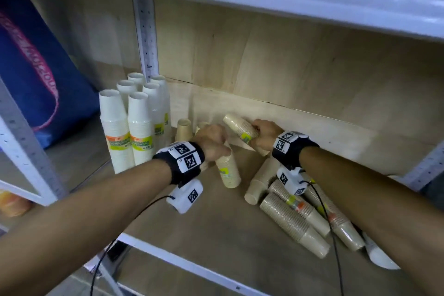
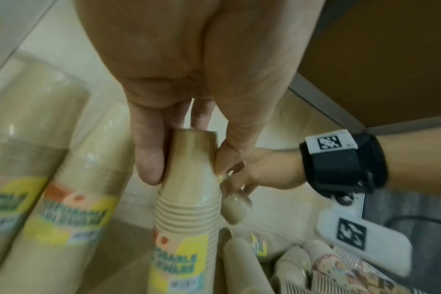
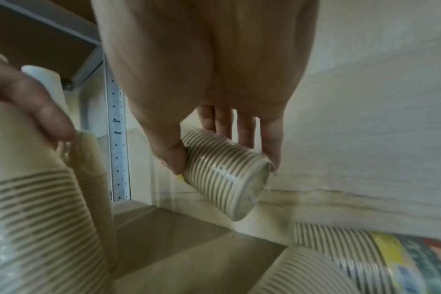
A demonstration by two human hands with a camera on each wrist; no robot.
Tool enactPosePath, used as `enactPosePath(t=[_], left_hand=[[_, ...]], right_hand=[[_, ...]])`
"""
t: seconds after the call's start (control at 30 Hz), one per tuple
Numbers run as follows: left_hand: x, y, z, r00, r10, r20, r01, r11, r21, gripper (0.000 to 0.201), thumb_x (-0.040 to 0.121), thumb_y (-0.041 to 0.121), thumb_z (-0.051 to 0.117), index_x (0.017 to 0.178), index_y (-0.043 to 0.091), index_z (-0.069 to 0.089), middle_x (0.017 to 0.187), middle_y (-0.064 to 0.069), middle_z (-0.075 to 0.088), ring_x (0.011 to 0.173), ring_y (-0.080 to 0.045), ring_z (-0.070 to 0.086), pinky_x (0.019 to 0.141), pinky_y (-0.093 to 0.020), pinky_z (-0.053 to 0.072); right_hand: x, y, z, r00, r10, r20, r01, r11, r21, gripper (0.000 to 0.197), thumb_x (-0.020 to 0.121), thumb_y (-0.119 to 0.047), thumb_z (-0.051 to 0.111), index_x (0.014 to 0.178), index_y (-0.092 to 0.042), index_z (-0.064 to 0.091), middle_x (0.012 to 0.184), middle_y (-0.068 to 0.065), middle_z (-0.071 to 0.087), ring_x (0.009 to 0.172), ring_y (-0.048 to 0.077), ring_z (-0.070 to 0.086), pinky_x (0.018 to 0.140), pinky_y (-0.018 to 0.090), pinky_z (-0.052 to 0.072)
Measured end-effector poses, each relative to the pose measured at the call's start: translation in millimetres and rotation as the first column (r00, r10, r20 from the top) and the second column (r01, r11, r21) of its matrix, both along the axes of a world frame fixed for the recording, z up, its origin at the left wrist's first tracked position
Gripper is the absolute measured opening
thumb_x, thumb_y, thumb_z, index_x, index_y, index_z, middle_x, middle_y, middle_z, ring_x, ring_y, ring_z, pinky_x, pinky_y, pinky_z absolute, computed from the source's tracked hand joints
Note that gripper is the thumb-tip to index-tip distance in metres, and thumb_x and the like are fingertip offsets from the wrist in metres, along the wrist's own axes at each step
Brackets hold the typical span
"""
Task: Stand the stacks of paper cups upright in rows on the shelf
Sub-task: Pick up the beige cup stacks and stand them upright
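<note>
Kraft-brown cup stacks lie heaped on the shelf (image 1: 216,235) in our head view; only our wrist views show fingers. Our left hand (image 2: 189,99) pinches the standing stack (image 2: 186,218) near its top; our right hand (image 3: 214,99) curls round a tilted stack (image 3: 224,179) held off the shelf.

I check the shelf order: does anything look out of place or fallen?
Yes. Several brown cup stacks lie on their sides in a heap at the shelf's right, while the white stacks stand upright at the left.
</note>
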State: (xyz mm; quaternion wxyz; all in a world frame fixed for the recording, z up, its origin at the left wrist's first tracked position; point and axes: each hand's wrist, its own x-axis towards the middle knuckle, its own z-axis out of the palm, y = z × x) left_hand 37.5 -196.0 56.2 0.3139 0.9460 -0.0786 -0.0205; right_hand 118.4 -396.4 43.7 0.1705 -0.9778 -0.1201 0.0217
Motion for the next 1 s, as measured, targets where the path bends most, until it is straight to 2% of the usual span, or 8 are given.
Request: enactPosePath(t=[0.1, 0.2, 0.3, 0.47, 0.6, 0.73, 0.93, 1.0], left_hand=[[-1, 3, 23, 0.999, -0.003, 0.044, 0.003, 1.0, 0.007, 0.03, 0.078, 0.017, 0.076, 0.102, 0.017, 0.059, 0.096, 0.004, 0.059, 0.097, -0.02, 0.06, 0.08, -0.032, 0.052], [1, 4, 40, 0.997, 0.006, 0.07, -0.01, 0.999, 0.054, 0.031, 0.079, 0.018, 0.077, 0.104, 0.016, 0.06, 0.102, 0.001, 0.058, 0.096, -0.02, 0.057, 0.073, -0.028, 0.046], [3, 2, 48, 0.998, 0.009, 0.066, -0.017, 0.992, 0.125, 0.038, 0.078, 0.018, 0.078, 0.113, 0.013, 0.064, 0.113, -0.004, 0.062, 0.1, -0.022, 0.059, 0.079, -0.03, 0.052], [1, -5, 47, 0.999, -0.004, 0.048, -0.006, 0.977, 0.214, 0.042, 0.081, 0.018, 0.078, 0.12, 0.008, 0.065, 0.122, -0.009, 0.06, 0.109, -0.026, 0.059, 0.08, -0.027, 0.047], [-1, -9, 35, 1.0, -0.014, 0.024, 0.008, 0.967, 0.253, 0.043, 0.084, 0.018, 0.076, 0.123, 0.006, 0.064, 0.125, -0.011, 0.061, 0.112, -0.027, 0.059, 0.087, -0.031, 0.05], [-4, -12, 21, 1.0, -0.022, 0.005, 0.02, 0.964, 0.264, 0.043, 0.084, 0.017, 0.076, 0.123, 0.006, 0.065, 0.124, -0.011, 0.063, 0.111, -0.027, 0.06, 0.085, -0.031, 0.049], [-9, -11, 17, 0.999, -0.039, 0.022, 0.033, 0.974, 0.223, 0.046, 0.082, 0.019, 0.077, 0.125, 0.01, 0.063, 0.125, -0.006, 0.061, 0.113, -0.025, 0.058, 0.079, -0.025, 0.043], [-6, -10, 18, 0.999, -0.046, 0.029, 0.039, 0.976, 0.216, 0.05, 0.08, 0.022, 0.078, 0.127, 0.014, 0.06, 0.129, -0.004, 0.057, 0.114, -0.024, 0.056, 0.082, -0.026, 0.043]], right_hand=[[-18, 4, -1, 0.997, -0.072, 0.006, 0.071, 0.993, 0.095, 0.052, 0.074, -0.029, 0.076, 0.119, -0.02, 0.052, 0.108, 0.003, 0.063, 0.093, 0.025, 0.062, 0.071, 0.026, 0.042], [-33, 15, -3, 0.993, -0.113, 0.02, 0.107, 0.976, 0.192, 0.056, 0.07, -0.027, 0.078, 0.116, -0.018, 0.047, 0.107, 0.005, 0.061, 0.095, 0.027, 0.061, 0.072, 0.03, 0.045], [-47, 27, -4, 0.989, -0.146, 0.008, 0.14, 0.962, 0.234, 0.058, 0.069, -0.03, 0.079, 0.114, -0.015, 0.045, 0.106, 0.008, 0.058, 0.095, 0.028, 0.059, 0.07, 0.032, 0.046], [-65, 36, -17, 0.978, -0.191, -0.084, 0.208, 0.916, 0.343, 0.057, 0.07, -0.02, 0.077, 0.117, -0.013, 0.047, 0.108, 0.008, 0.061, 0.099, 0.029, 0.06, 0.082, 0.042, 0.053], [-78, 39, -35, 0.963, -0.217, -0.158, 0.256, 0.918, 0.302, 0.063, 0.066, -0.025, 0.08, 0.119, -0.016, 0.048, 0.109, 0.002, 0.059, 0.1, 0.024, 0.057, 0.082, 0.035, 0.049], [-77, 40, -57, 0.951, -0.237, -0.198, 0.28, 0.932, 0.229, 0.074, 0.049, -0.038, 0.078, 0.114, -0.022, 0.047, 0.112, 0.004, 0.06, 0.105, 0.029, 0.059, 0.087, 0.044, 0.053], [-86, 37, -59, 0.954, -0.188, -0.233, 0.249, 0.931, 0.268, 0.069, 0.052, -0.037, 0.072, 0.115, -0.023, 0.049, 0.11, 0.0, 0.061, 0.104, 0.024, 0.06, 0.086, 0.044, 0.053], [-90, 35, -51, 0.958, -0.17, -0.23, 0.24, 0.916, 0.322, 0.059, 0.057, -0.038, 0.072, 0.111, -0.032, 0.05, 0.11, -0.007, 0.062, 0.106, 0.019, 0.06, 0.088, 0.042, 0.053]])
